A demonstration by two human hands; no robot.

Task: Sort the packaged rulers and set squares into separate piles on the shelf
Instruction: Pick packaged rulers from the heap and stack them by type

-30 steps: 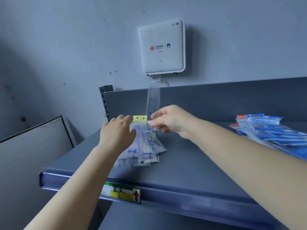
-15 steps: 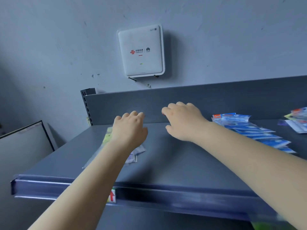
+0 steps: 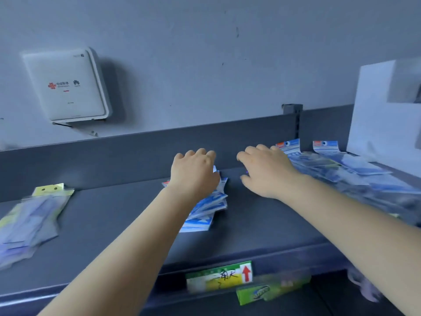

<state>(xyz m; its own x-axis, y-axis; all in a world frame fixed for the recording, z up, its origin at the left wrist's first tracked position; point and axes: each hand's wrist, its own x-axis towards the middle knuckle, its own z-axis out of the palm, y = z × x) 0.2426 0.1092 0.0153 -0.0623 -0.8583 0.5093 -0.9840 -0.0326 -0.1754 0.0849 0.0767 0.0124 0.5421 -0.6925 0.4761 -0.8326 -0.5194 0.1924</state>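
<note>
On the dark grey shelf [image 3: 114, 224] lie three piles. At the left is a pile of clear ruler packets [image 3: 32, 220] with yellow header cards. In the middle lies a stack of blue-and-white packets [image 3: 209, 208], and my left hand [image 3: 193, 174] hovers over or rests on its far end, fingers curled downward. A spread-out heap of blue packets [image 3: 337, 169] with red-and-blue headers fills the right side. My right hand [image 3: 266, 172] is above the shelf at that heap's left edge, fingers loosely bent, holding nothing.
A white router box [image 3: 66, 85] hangs on the wall at the left. A white box [image 3: 385, 110] stands at the shelf's far right. A shelf upright [image 3: 292, 119] rises behind. A green-yellow price label [image 3: 218, 279] sits on the front rail, a green packet [image 3: 268, 290] below it.
My view has swung right along the shelf. The ruler held a second ago has been let go; both hands moved from the left pile to the middle and right piles.
</note>
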